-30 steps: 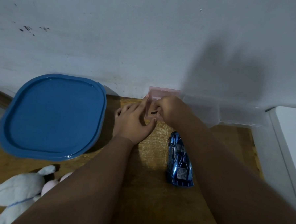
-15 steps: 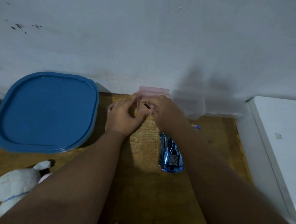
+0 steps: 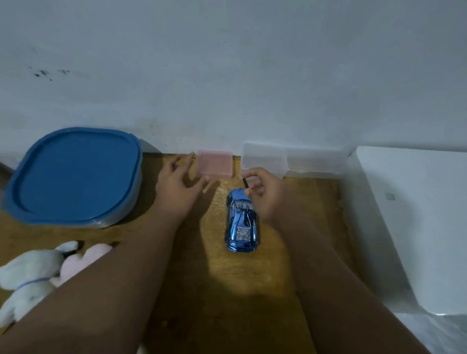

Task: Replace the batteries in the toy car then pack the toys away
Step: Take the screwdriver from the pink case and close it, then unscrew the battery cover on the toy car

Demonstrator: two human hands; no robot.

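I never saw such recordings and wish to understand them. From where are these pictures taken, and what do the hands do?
No machine here: a person works with bare hands, and a camera on the person's head looks down at them. On the wooden table are a blue toy car, a small pink box, clear plastic boxes by the wall, a tub with a blue lid and a white plush toy. The left hand lies open beside the pink box. The right hand pinches a small black stick near the car's far end; what it is I cannot tell.
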